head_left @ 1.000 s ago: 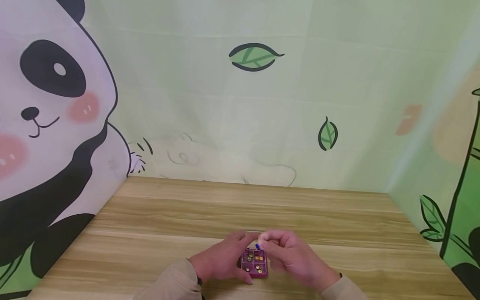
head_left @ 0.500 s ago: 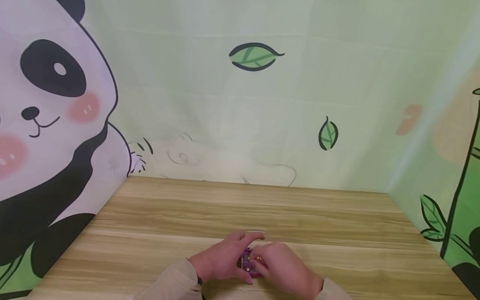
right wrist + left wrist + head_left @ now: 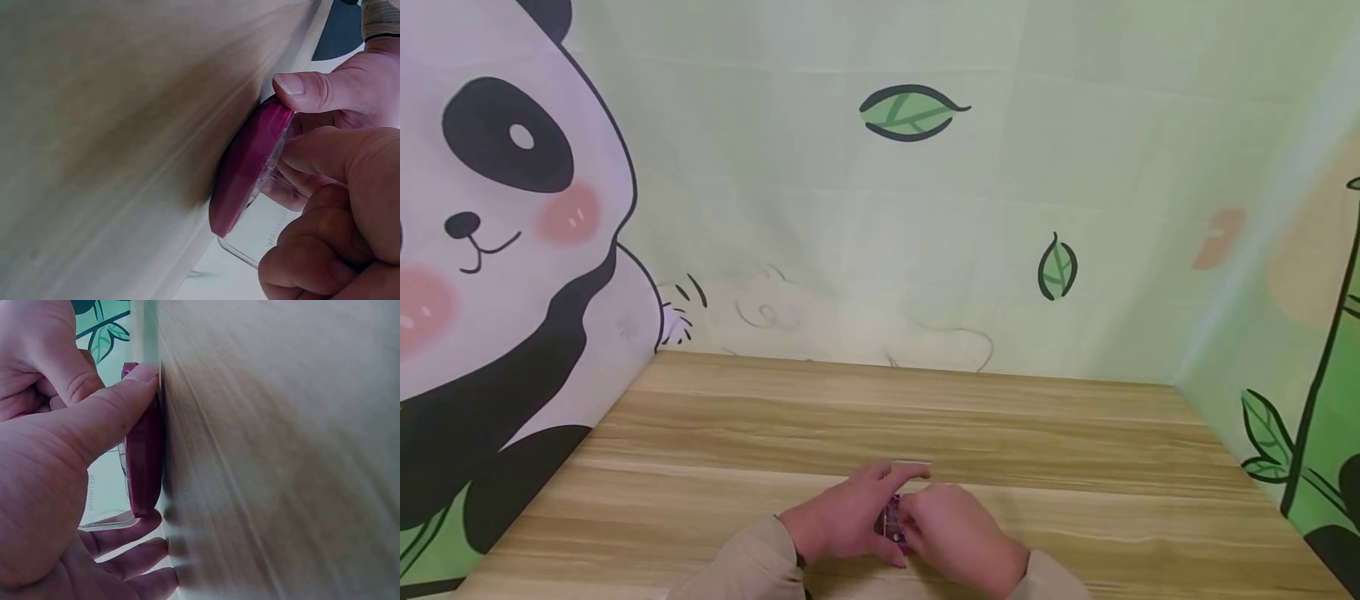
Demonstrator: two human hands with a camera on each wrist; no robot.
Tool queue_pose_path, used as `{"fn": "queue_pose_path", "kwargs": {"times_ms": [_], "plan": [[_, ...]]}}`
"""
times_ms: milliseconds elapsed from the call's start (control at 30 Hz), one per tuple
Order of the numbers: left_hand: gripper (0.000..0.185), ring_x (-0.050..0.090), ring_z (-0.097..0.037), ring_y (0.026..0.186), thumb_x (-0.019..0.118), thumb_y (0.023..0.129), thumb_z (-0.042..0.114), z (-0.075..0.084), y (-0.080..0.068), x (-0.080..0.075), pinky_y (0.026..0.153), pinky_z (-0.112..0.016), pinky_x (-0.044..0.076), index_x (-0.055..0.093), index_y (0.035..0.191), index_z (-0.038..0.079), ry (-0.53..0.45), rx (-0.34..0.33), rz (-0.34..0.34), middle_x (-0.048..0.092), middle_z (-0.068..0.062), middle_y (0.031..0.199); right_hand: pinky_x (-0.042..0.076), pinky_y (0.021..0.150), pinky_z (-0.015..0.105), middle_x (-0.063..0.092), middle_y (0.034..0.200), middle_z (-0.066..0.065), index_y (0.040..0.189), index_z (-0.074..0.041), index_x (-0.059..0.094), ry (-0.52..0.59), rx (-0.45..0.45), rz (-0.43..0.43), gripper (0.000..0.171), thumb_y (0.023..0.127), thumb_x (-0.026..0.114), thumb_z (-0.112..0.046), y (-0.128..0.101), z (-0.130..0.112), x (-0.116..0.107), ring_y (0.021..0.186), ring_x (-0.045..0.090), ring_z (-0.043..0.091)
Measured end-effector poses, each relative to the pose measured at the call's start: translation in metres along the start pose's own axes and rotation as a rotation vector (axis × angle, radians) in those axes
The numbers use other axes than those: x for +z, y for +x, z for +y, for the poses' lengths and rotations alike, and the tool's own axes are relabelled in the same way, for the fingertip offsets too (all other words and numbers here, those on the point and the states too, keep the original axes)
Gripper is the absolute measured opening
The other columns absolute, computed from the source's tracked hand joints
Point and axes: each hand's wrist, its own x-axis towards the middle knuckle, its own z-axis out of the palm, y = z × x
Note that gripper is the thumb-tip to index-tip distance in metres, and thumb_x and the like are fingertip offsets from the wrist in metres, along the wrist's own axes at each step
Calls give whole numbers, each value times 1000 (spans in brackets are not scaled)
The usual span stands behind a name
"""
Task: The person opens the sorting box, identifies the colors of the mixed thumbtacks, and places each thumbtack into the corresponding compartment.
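Hands are close together over a little pink box [image 3: 893,518] near the front edge of the wooden table [image 3: 925,417]. A second ago the right hand [image 3: 958,533] was lifted a bit, and the small round pieces inside the box could be seen in their squares. Now that hand has come down on top of the box and covers almost all of it. Only a thin pink strip shows between the two hands.

The left hand [image 3: 842,521] has stayed where it was. It grips the box from the side, with its thumb [image 3: 106,415] pressed on the pink edge [image 3: 145,450]. From the right wrist, the right hand's fingers [image 3: 325,156] curl over a clear lid [image 3: 262,225] lying on the pink base [image 3: 247,165], and the left thumb's tip [image 3: 306,90] presses the rim.

It looks like the box is being closed, with the little pieces now shut away inside. Whether the lid has clicked fully down cannot be told.
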Motion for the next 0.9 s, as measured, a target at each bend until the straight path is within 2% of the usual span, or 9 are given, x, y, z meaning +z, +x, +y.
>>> {"fn": "queue_pose_path", "kwargs": {"times_ms": [233, 400, 500, 600, 700, 800, 900], "plan": [[103, 50, -28, 133, 91, 71, 45, 1, 1, 0, 107, -43, 50, 34, 156, 32, 8, 7, 6, 53, -11, 141, 40, 53, 20, 54, 61, -16, 72, -20, 71, 9, 23, 6, 15, 85, 74, -12, 1, -3, -3, 55, 42, 1], [103, 51, -26, 131, 91, 71, 46, 3, 1, -1, 106, -42, 50, 34, 156, 31, 21, 10, 5, 54, -9, 140, 43, 56, 19, 59, 65, -18, 73, -21, 72, 50, 0, 34, 13, 84, 75, -15, 1, 2, -5, 59, 46, -2], [101, 51, -25, 129, 90, 73, 47, 2, 1, -1, 107, -41, 50, 35, 155, 29, 33, 1, -5, 54, -7, 138, 43, 57, 17, 59, 67, -18, 76, -20, 73, 153, -2, 48, 11, 86, 75, -16, 1, 11, -10, 61, 47, -3], [101, 51, -27, 130, 89, 73, 49, 3, 1, -1, 108, -43, 50, 35, 156, 29, 37, -28, -20, 53, -9, 140, 36, 51, 16, 48, 63, -17, 82, -21, 73, 278, 72, 67, 10, 92, 72, -18, 1, 23, -21, 57, 41, -3], [102, 50, -31, 134, 89, 74, 48, 3, 0, -1, 109, -48, 50, 32, 157, 35, 23, -54, -32, 51, -12, 146, 31, 48, 17, 39, 60, -13, 85, -20, 74, 377, 145, 136, 10, 95, 72, -18, 3, 34, -31, 54, 35, -1], [104, 49, -34, 137, 90, 73, 47, 4, 0, -2, 109, -52, 49, 30, 157, 38, 9, -54, -32, 49, -15, 150, 42, 54, 17, 53, 67, -12, 90, -17, 76, 397, 136, 213, 7, 95, 72, -16, 7, 44, -37, 61, 45, -1], [103, 49, -33, 136, 89, 73, 47, 4, 1, -2, 109, -51, 49, 30, 156, 40, 4, -57, -35, 49, -13, 150, 52, 63, 18, 66, 80, -9, 93, -14, 79, 399, 101, 207, 8, 96, 71, -15, 9, 52, -38, 72, 55, -1]]}}
